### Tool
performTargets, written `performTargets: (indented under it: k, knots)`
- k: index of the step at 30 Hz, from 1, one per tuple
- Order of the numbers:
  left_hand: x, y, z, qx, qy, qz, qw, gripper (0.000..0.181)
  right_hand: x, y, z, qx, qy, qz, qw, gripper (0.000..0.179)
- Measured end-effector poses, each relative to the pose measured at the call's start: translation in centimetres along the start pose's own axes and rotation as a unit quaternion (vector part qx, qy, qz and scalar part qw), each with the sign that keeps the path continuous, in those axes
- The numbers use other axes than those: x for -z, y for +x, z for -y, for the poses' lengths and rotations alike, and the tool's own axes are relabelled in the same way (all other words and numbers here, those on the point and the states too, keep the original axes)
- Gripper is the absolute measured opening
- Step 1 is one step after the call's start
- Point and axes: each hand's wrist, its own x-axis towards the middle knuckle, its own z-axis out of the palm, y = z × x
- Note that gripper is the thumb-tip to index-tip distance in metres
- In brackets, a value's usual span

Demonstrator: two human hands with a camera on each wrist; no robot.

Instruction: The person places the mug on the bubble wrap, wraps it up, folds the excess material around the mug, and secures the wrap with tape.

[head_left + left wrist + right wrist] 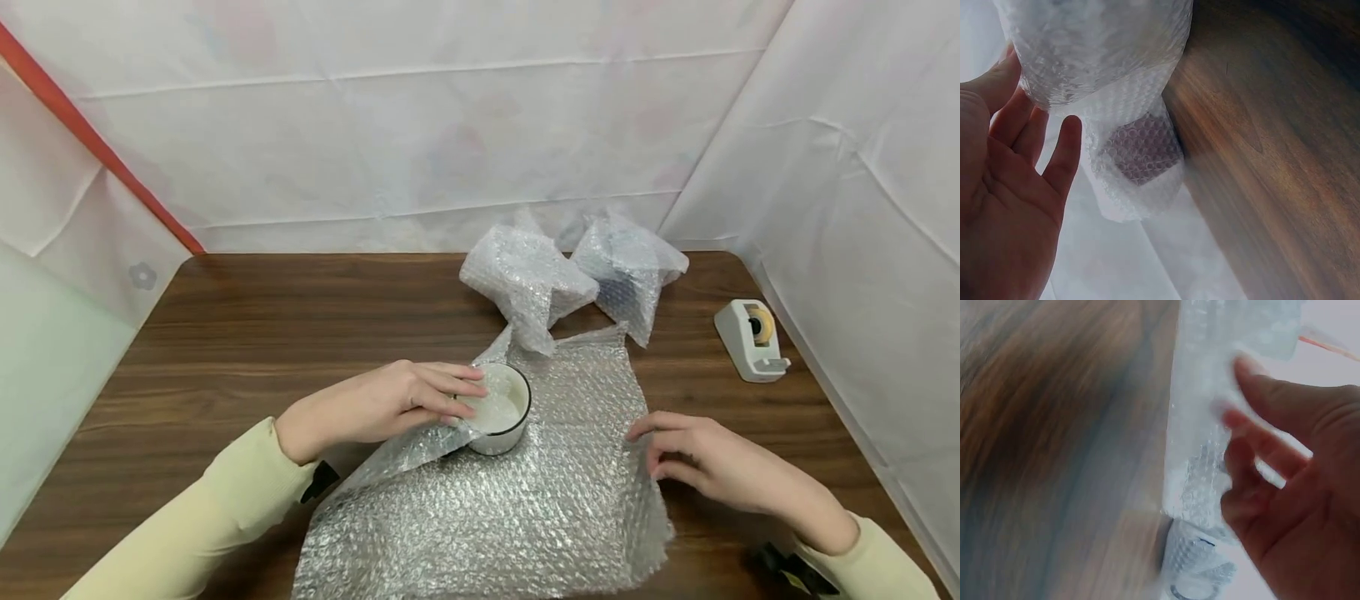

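Note:
A white cup (517, 407) with a dark rim stands upright on a spread sheet of bubble wrap (510, 517). My left hand (401, 402) rests its extended fingers over the cup's left side, on a flap of the wrap (397, 457) folded up against the rim. In the left wrist view, the left hand (1019, 181) touches the wrap with its fingers spread. My right hand (708, 458) is at the sheet's right edge, fingers loosely bent. The right wrist view is blurred, but nothing shows between the right hand's (1291, 462) thumb and fingers.
Two bubble-wrapped bundles, a left one (517, 271) and a right one (626, 258), sit at the back of the brown wooden table (300, 325). A white tape dispenser (738, 342) with a yellowish roll stands on the right. White sheeting (420, 142) hangs around the table.

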Motion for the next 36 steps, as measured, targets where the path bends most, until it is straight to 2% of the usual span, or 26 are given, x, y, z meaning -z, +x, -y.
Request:
performTargets:
  k: [2,5,8,10,14,17,21,23,25,28,30,32,34,36]
  knots:
    - [0.1,0.0,0.0,0.0,0.0,0.001,1.0,0.03,0.2,0.3,0.3,-0.017,0.067,-0.009,0.9975,0.03]
    - [0.3,0.1,0.1,0.003,-0.002,0.002,1.0,0.03,0.2,1.1,0.8,-0.027,0.148,-0.053,0.9872,0.032]
    - [0.2,0.1,0.0,0.005,-0.002,0.004,1.0,0.03,0.0,2.4,1.3,-0.004,0.21,-0.1,0.9726,0.036]
    - [0.1,0.1,0.0,0.006,-0.002,0.004,1.0,0.029,-0.3,3.5,1.6,0.025,0.256,-0.12,0.9588,0.042]
    - [0.1,0.1,-0.1,0.004,0.011,0.004,0.9999,0.029,-0.9,5.8,2.4,0.075,0.334,-0.115,0.9324,0.061]
    - [0.1,0.1,-0.2,-0.004,0.03,-0.002,0.9995,0.028,-1.4,7.2,3.1,0.066,0.352,-0.096,0.9285,0.07]
    - [0.0,0.2,-0.3,-0.026,0.077,-0.026,0.9963,0.025,-2.3,8.6,3.7,0.03,0.349,-0.078,0.9334,0.078]
    - [0.0,0.3,-0.2,-0.035,0.104,-0.042,0.993,0.021,-2.8,9.2,3.9,0.023,0.32,-0.073,0.9444,0.081]
    - [-0.1,0.4,-0.2,-0.035,0.123,-0.054,0.9903,0.012,-3.2,9.7,4.1,0.024,0.268,-0.071,0.9605,0.083]
    - [-0.2,0.4,-0.2,0.007,0.112,-0.079,0.9905,0.016,-3.7,10.1,4.4,0.018,0.162,-0.068,0.9844,0.087]
    - [-0.4,0.3,-0.2,0.044,0.096,-0.11,0.9884,0.031,-3.8,10.2,4.7,0.01,0.104,-0.063,0.9925,0.091]
    - [-0.5,0.2,-0.2,0.06,0.087,-0.146,0.9836,0.051,-3.8,10.2,5.1,0.0,0.061,-0.055,0.9966,0.093]
    - [-0.5,0.3,-0.2,0.042,0.099,-0.169,0.9796,0.062,-3.8,10.1,5.5,-0.006,0.041,-0.048,0.998,0.094]
    - [-0.3,0.4,-0.3,-0.004,0.134,-0.167,0.9767,0.059,-3.8,10.1,5.9,-0.012,0.023,-0.043,0.9988,0.093]
